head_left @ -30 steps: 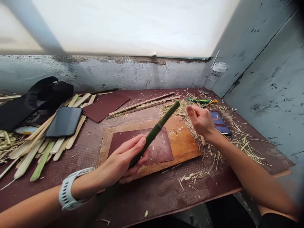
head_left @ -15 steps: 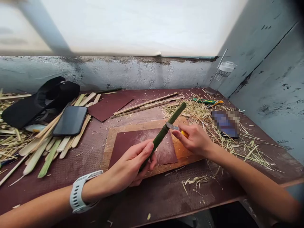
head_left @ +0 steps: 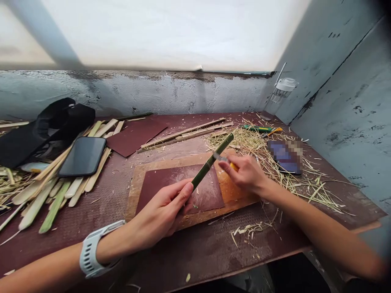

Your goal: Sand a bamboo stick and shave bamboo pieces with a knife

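Note:
A green bamboo stick (head_left: 210, 161) slants up and away from me, with my left hand (head_left: 161, 213) wrapped round its lower end. Around the yellow handle of a utility knife (head_left: 222, 158) my right hand (head_left: 244, 171) is closed. The knife's blade lies at the stick's node, a bit blurred; whether it touches cannot be told. Below the stick is a dark red sheet (head_left: 152, 185) on a wooden board (head_left: 133, 179). A small green chip lies near my left fingertips.
Bamboo strips (head_left: 45, 203) lie at left under a phone (head_left: 82, 156), beside a black cap (head_left: 64, 122). Shavings (head_left: 220, 142) spread on the right around a second phone (head_left: 287, 158). A green cutter (head_left: 258, 128) and a clear bottle (head_left: 279, 95) stand near the back wall (head_left: 177, 95).
The view has shifted slightly. The bamboo stick has turned a little, its tip lower. The knife stays by the node, and a green chip now shows below my left fingers.

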{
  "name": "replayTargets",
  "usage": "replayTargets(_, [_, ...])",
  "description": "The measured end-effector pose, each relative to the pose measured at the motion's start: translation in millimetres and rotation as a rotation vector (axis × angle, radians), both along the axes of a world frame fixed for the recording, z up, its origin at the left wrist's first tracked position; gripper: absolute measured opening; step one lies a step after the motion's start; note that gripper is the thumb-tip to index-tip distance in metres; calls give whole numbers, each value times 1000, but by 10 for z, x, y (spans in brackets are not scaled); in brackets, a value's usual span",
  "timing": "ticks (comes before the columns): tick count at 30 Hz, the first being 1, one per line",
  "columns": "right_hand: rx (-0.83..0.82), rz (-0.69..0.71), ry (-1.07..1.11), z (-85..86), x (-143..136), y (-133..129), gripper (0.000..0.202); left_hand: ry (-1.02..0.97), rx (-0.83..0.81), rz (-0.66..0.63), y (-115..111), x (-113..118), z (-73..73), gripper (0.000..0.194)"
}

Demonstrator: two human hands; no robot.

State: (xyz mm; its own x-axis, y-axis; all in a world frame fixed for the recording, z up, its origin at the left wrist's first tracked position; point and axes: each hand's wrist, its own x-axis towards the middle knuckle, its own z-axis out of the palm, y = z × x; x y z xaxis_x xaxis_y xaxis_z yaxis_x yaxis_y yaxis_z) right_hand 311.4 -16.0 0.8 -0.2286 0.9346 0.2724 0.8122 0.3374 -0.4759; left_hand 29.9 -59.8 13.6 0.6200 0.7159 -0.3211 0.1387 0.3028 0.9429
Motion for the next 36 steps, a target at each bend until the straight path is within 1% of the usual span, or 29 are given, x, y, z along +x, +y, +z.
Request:
replayTargets(1, [-8, 40, -9, -8, -15, -7, 61, -1, 11, 11, 3, 0, -2, 51])
replayTargets(2, [-4, 48, -20, -11, -21, -9, 61, -2, 24, 23, 7, 0, -5, 50])
replayTargets(6, [58, -91, -46, 1, 18, 9, 61, 2, 80, 28, 23, 4, -21, 51])
replayTargets(7, [62, -101, -48, 1, 21, 7, 61, 3, 85, 24, 25, 5, -28, 50])
replayTargets(12, [56, 40, -66, -19, -16, -18, 62, -8, 129, 18, 20, 1, -60, 44])
replayTargets(13, [59, 27, -65, -15, -3, -8, 62, -10, 134, 20, 20, -1, -62, 43])
replayTargets(16, [64, -104, -46, 8, 66, 33, 62, -1, 144, 11, 27, -9, -59, 43])
replayTargets(18, [57, -137, -48, 13, 77, 31, 62, 10, 161, -8, 32, -11, -54, 44])
replayTargets(22, [51, 6, -87, -1, 21, -7, 62, -7, 150, -14, 32, -6, -51, 43])
replayTargets(23, [54, 12, -89, 1, 24, -3, 62, -16, 136, -10, 31, -3, -52, 43])
replayTargets(27, [90, -137, -54, 17, 92, 38, 62, -23, 126, -6, 41, 8, -63, 46])
replayTargets(28, [85, -133, -44, 14, 94, 38, 62, -19, 134, -12, 45, 9, -64, 46])
replayTargets(30, [44, -34, -42, -4, 69, 26, 62, -20, 132, -22, 51, 7, -60, 45])
replayTargets(32, [22, 56, -69, -26, 45, 22, 63, -26, 86, -21, 51, 3, -46, 46])
replayTargets(33, [30, 43, -84, -33, 46, 30, 63, -26, 55, -16, 50, 2, -36, 47])
replayTargets(36, [53, -126, -77, -37, 94, 64, 62, 6, -21, -19, 49, 10, -12, 51])
